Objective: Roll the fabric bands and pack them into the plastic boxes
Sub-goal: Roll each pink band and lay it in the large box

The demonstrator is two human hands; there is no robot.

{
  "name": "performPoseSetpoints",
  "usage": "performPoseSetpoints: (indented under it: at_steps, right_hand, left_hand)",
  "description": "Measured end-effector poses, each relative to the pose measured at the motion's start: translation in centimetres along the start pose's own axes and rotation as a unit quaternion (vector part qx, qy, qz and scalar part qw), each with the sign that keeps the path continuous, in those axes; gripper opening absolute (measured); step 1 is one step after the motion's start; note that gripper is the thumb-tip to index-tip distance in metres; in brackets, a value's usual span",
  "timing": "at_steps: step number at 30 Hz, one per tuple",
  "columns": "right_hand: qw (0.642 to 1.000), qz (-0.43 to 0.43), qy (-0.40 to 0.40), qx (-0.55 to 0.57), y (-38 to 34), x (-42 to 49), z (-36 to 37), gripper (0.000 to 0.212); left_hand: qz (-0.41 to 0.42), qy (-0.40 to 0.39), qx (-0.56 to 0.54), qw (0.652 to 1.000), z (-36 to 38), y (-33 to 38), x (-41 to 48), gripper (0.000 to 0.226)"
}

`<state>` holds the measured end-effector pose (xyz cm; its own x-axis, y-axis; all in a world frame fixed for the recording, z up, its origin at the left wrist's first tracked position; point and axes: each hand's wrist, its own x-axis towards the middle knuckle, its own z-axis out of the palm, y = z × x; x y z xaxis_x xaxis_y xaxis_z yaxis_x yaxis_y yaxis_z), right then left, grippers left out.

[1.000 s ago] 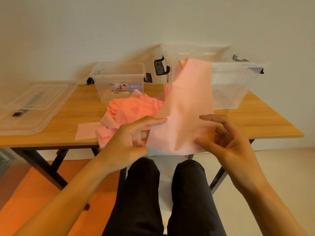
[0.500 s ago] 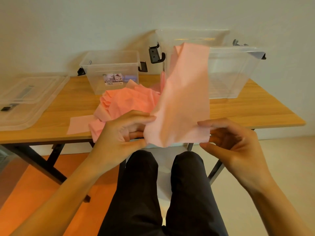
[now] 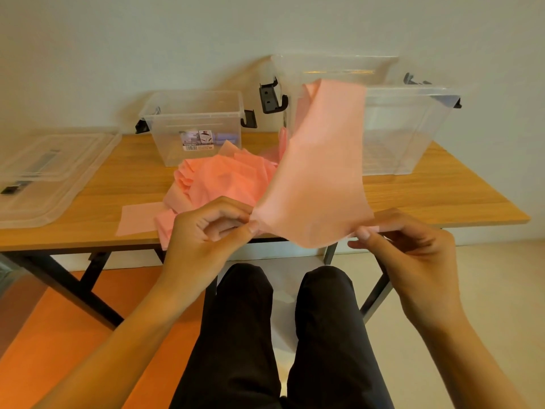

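Up front, left hand (image 3: 206, 231) and right hand (image 3: 413, 246) each pinching a lower corner of a pink fabric band (image 3: 321, 172), held above the table edge (image 3: 442, 214), pink pile (image 3: 227, 181) behind, two clear boxes (image 3: 194, 125) beyond

The small box (image 3: 165, 128) carries a label (image 3: 197, 140) too blurred to read.

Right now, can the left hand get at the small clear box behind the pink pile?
Probably not yet: the left hand pinches a corner of the raised band. Once freed, only the low pile lies before the small box.
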<state>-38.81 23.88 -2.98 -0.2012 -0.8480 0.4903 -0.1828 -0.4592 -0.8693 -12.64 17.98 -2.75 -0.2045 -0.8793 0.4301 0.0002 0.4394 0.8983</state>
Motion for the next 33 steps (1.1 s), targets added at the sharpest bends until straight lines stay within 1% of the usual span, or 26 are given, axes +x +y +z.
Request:
performPoseSetpoints:
  at_steps: [3,7,9,12,16,19,22,27,33]
  right_hand:
    - [1.000,0.024,0.019,0.007,-0.1,-0.1,0.4,0.014]
    - [0.997,0.052,0.053,0.030,-0.4,0.1,1.0,0.020]
    - [0.996,0.058,0.062,0.040,-0.2,0.1,1.1,0.020]
    - [0.994,0.066,0.078,0.045,0.2,0.1,1.2,0.025]
    - [0.992,0.080,0.084,0.049,0.4,0.0,1.5,0.025]
    - [0.991,0.089,0.088,0.047,0.4,0.0,1.7,0.022]
    - [0.989,0.097,0.099,0.044,0.4,0.1,1.7,0.024]
    - [0.987,0.108,0.104,0.054,0.2,0.2,1.8,0.020]
    - [0.988,0.109,0.108,0.025,0.2,0.5,2.0,0.024]
  left_hand:
    - [-0.002,0.034,0.002,0.999,0.3,0.1,-0.1,0.009]
    - [-0.011,0.042,0.019,0.999,0.8,-0.1,-0.1,0.009]
    - [-0.036,0.042,-0.010,0.998,1.1,-0.3,-0.1,0.014]
    - [-0.075,0.030,-0.050,0.996,1.5,-0.3,-0.3,0.022]
    - [-0.098,0.007,-0.069,0.993,1.8,-0.2,-0.2,0.024]
    - [-0.105,-0.024,-0.062,0.992,2.0,-0.1,0.0,0.022]
    - [-0.112,-0.033,-0.053,0.992,2.3,0.0,0.0,0.021]
    - [-0.089,0.000,-0.033,0.995,2.5,-0.3,-0.1,0.018]
    - [-0.062,0.032,-0.029,0.997,2.7,-0.6,-0.3,0.016]
